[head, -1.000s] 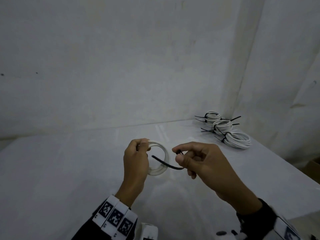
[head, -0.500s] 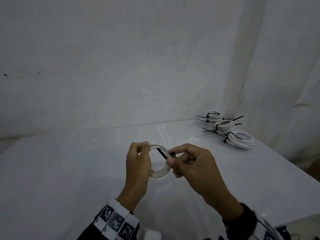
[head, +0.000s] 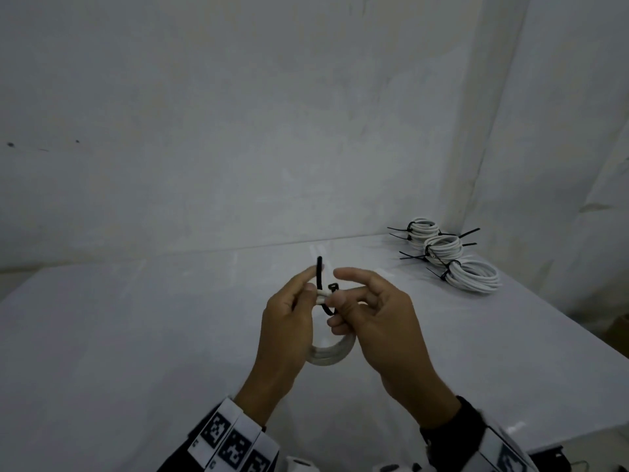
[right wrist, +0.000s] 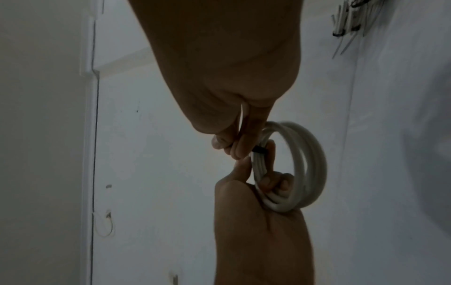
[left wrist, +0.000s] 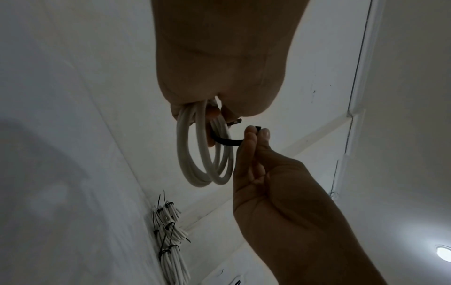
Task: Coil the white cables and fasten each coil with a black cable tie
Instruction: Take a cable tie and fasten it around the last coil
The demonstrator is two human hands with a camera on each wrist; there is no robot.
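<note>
The right hand (right wrist: pixel 231 108) pinched a black cable tie (right wrist: pixel 258 149) against the white cable coil (right wrist: pixel 310 165), while the left hand (right wrist: pixel 258 221) gripped the coil from below.

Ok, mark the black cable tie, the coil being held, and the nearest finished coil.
black cable tie (head: pixel 319 271): head view, upright tail.
held coil (head: pixel 332 355): head view, bottom arc below the hands.
nearest finished coil (head: pixel 476 277): head view, its white loops.

White table (head: pixel 136 335), three tied cable coils (head: pixel 449 253)
</note>
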